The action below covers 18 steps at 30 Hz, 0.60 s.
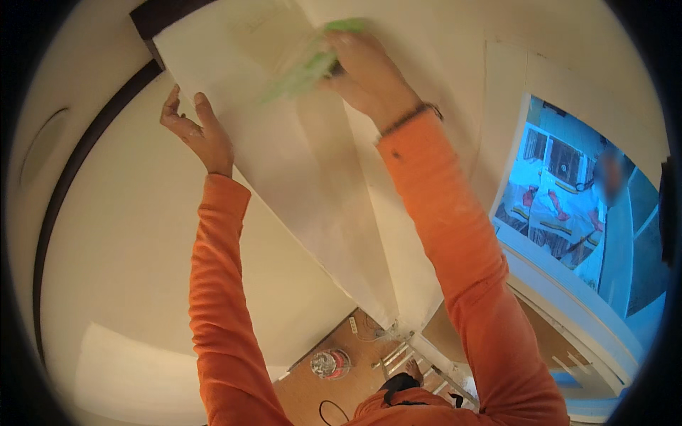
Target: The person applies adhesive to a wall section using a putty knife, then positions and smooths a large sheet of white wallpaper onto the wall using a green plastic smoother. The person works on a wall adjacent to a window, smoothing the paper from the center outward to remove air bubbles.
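The right hand (pixel 366 78) grasps the green tool (pixel 307 75), blurred, against or just off the far part of the column (pixel 334 206); the left hand (pixel 206 138) is unclenched, fingers spread, at the column's left edge. Hold the tool flat and apply steady, even pressure. Its long axis appears slanted, free end pointing left and near

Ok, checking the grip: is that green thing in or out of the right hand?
In it: the right hand curls over the green thing, which is blurred.
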Available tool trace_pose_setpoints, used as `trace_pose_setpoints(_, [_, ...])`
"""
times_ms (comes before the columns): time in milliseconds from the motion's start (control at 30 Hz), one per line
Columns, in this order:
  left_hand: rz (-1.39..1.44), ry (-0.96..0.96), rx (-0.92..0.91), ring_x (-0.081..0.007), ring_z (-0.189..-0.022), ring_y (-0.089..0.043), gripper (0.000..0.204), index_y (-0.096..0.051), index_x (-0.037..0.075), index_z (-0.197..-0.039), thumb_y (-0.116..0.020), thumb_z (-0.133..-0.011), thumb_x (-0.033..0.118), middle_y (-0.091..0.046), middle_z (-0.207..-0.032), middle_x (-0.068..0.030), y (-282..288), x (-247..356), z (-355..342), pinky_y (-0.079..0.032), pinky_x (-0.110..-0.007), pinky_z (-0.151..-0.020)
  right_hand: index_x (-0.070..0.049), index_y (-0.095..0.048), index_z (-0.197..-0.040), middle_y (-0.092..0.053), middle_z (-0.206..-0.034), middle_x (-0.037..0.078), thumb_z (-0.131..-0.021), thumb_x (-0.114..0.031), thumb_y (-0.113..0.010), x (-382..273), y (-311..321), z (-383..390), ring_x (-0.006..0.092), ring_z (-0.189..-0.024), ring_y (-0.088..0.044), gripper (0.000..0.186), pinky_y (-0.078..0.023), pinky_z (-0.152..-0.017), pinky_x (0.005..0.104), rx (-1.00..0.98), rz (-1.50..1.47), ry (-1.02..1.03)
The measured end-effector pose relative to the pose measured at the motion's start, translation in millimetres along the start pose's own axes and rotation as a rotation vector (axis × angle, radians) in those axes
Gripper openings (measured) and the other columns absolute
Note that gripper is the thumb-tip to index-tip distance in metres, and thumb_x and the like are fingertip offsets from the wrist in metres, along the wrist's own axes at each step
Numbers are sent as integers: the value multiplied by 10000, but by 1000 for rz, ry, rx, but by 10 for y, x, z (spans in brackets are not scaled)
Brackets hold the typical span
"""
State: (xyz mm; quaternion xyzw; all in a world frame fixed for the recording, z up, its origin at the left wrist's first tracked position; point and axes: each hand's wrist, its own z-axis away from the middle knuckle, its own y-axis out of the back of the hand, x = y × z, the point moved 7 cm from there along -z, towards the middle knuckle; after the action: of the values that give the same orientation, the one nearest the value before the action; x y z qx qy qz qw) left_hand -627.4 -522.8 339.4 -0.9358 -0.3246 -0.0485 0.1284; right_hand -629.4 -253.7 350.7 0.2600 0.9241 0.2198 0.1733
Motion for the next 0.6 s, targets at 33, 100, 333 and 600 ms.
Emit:
trace_pose_setpoints(33, [18, -15, 4, -315, -1360, -358, 450, -426, -14, -1324, -592, -1001, 252, -421, -1394, -183, -47, 21, -7, -245, -475, -1168, -5, -581, -1191, -646, -1100, 45, -975, -116, -579, 147, 47, 143, 224, -886, -661, 243, -566, -776, 408, 112, -186, -53])
trace_pose_setpoints(100, [22, -22, 3, -312, -1357, -364, 447, -423, -15, -1328, -591, -1000, 239, -429, -1394, -184, -92, 1, 28, -242, -475, -1168, -6, -544, -1292, -666, -1026, 100, -943, -107, -586, 264, 31, 503, 278, -870, -664, 365, -543, -756, 395, 300, -717, -320])
trace_pose_setpoints(333, [6, -1, -19, -296, -1355, -372, 455, -383, 6, -1357, -576, -1004, 217, -428, -1455, -171, 0, 15, -7, -226, -473, -1172, 59, -397, -1455, -626, -1222, 249, -909, -71, -548, 45, -181, 518, 346, -1041, -674, 581, -571, -792, 458, 225, -213, -402])
trace_pose_setpoints(600, [80, 22, -10, -285, -1370, -363, 401, -391, 1, -1332, -521, -1029, 230, -455, -1445, -169, -171, 94, -36, -233, -462, -1177, 64, -339, -1500, -558, -1231, 427, -875, -71, -623, -407, -1077, -67, 525, -1079, -614, 699, -590, -772, 518, 476, 445, -300])
